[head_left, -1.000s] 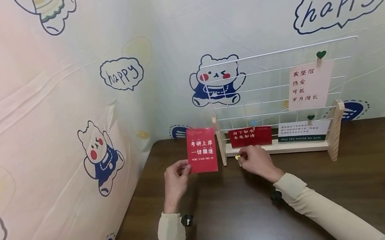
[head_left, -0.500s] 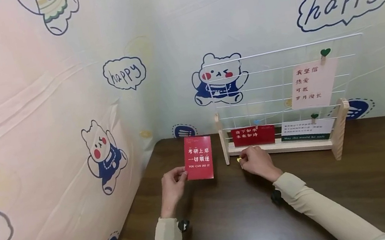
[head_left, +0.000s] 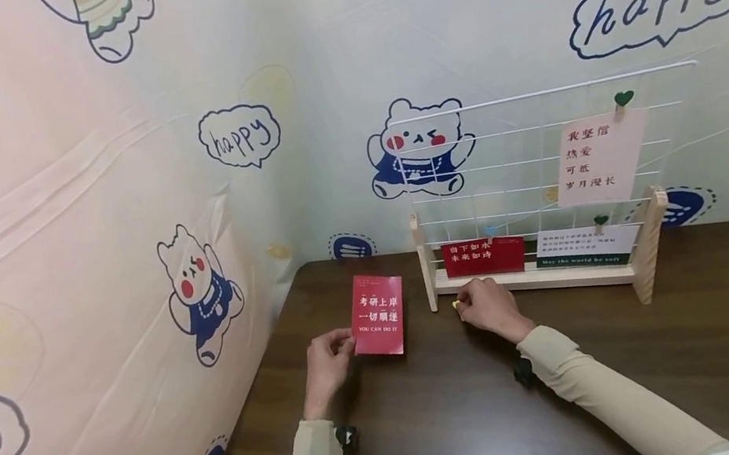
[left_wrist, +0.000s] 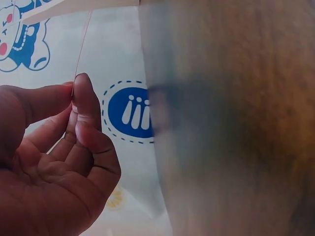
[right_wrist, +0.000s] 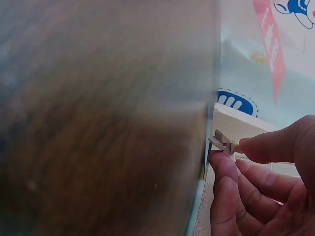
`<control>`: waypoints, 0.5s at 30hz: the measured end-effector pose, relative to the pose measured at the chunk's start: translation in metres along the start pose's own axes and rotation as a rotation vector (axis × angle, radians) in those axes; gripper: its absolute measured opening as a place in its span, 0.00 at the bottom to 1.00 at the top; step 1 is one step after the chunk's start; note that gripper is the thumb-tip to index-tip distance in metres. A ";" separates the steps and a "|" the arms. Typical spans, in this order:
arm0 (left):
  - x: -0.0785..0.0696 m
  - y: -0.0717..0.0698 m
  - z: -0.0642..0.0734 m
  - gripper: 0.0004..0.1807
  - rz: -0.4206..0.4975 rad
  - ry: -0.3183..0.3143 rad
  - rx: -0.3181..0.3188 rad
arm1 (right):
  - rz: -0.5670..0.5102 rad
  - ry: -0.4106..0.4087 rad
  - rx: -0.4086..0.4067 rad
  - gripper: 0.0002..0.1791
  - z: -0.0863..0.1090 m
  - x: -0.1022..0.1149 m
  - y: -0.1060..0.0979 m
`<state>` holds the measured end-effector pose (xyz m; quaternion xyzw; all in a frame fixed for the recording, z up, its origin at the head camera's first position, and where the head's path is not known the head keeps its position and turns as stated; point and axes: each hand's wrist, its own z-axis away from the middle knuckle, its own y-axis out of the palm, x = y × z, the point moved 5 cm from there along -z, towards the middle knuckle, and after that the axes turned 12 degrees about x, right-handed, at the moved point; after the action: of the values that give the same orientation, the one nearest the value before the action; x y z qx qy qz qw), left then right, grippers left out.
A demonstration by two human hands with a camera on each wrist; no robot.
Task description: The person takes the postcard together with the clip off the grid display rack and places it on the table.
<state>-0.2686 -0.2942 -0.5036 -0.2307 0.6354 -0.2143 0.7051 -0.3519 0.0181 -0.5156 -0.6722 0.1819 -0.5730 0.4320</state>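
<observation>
My left hand (head_left: 326, 369) pinches a red card (head_left: 378, 315) with white lettering by its left edge, above the table and left of the rack. In the left wrist view that card shows edge-on as a thin line (left_wrist: 82, 49) between thumb and fingers. My right hand (head_left: 492, 311) is in front of the rack's wooden base (head_left: 559, 279), holding a small clothespin (right_wrist: 224, 142) with a yellow decoration between thumb and index finger. The clothespin's ends look parted in the right wrist view. Its yellow part (head_left: 456, 306) peeks out beside my fingers in the head view.
The white wire grid (head_left: 543, 92) stands on wooden feet (head_left: 650, 246). Clipped to it are a pale pink card (head_left: 601, 162), a red card (head_left: 484, 257) and a white-and-green card (head_left: 585, 246). A printed cloth (head_left: 307, 45) hangs behind the brown table (head_left: 438, 422).
My left hand has lowered the red card and drawn it left, away from the rack; the card leans back more. My right hand keeps the clothespin at nearly the same spot. The head view shifted slightly.
</observation>
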 end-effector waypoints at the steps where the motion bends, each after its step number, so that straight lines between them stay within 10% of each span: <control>1: 0.001 0.000 0.001 0.10 -0.004 -0.007 0.006 | 0.001 0.003 0.003 0.06 -0.001 -0.001 0.001; 15: 0.023 -0.002 0.012 0.10 -0.045 -0.048 0.085 | 0.025 -0.004 0.049 0.06 -0.016 -0.001 0.004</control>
<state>-0.2548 -0.3093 -0.5196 -0.2198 0.6035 -0.2511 0.7242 -0.3656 0.0106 -0.5202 -0.6602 0.1752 -0.5706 0.4560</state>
